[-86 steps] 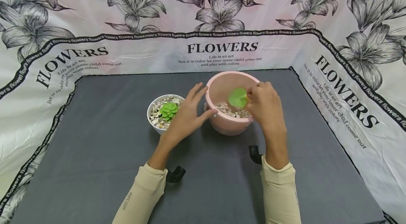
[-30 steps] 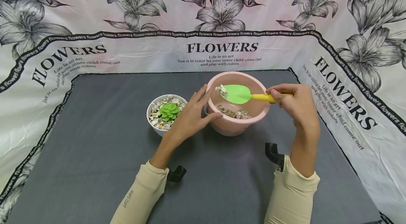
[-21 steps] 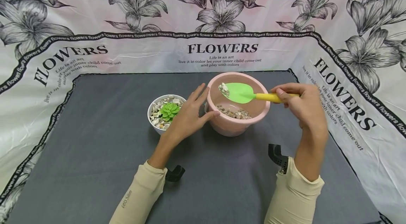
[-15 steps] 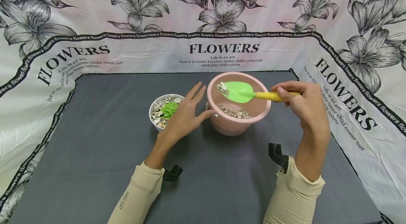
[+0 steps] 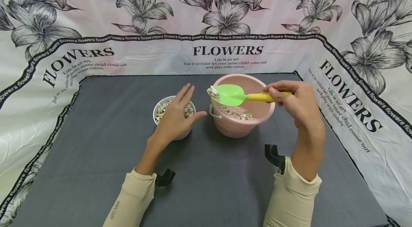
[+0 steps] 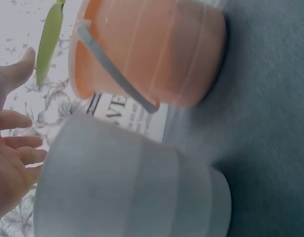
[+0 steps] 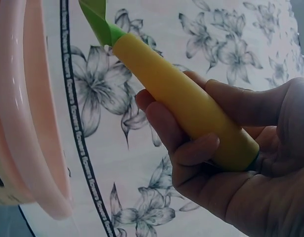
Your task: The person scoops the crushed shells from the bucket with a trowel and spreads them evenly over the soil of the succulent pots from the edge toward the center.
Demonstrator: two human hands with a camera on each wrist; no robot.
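My right hand (image 5: 299,103) grips the yellow handle of a small trowel (image 5: 230,94). Its green blade is held level over the left rim of a pink bucket (image 5: 235,128), with a few pale pebbles (image 5: 212,92) heaped at the tip. The right wrist view shows fingers and thumb curled round the handle (image 7: 186,98). My left hand (image 5: 175,119) is spread over a white pot (image 5: 185,134) of pebbles, fingers straight, and it hides the green succulent there. From the left wrist, the pot (image 6: 117,182) stands upright just beyond the fingers.
More small pebbles (image 5: 241,114) lie in the bottom of the bucket, whose pale handle (image 5: 212,112) hangs at its left side. A grey cloth (image 5: 219,184) covers the table. Behind rises a white flower-printed backdrop (image 5: 225,16).
The trowel has come up out of the bucket with pebbles on it, swung right, then moved left to the rim. My left hand has left the bucket's side and shifted left over the white pot.
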